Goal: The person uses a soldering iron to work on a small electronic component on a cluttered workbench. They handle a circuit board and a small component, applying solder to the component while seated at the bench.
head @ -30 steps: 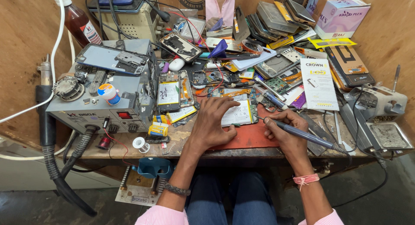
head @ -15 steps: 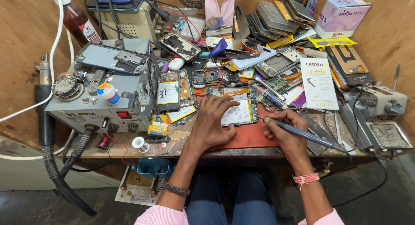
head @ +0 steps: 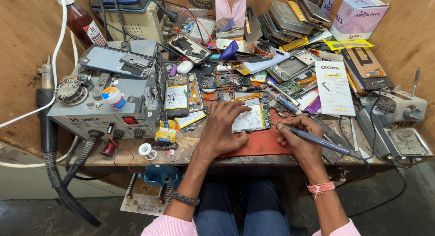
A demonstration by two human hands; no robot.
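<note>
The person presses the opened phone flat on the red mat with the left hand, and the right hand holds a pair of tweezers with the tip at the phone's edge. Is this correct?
Not quite. In the head view, the right hand holds a soldering iron, a dark pen-shaped tool with a cable, not tweezers. The rest stands: the left hand presses the opened phone on the red mat, and the tool's tip is at the phone's edge.

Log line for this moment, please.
left hand: pressing opened phone | right hand: holding soldering iron, tip at phone edge | red mat
</note>
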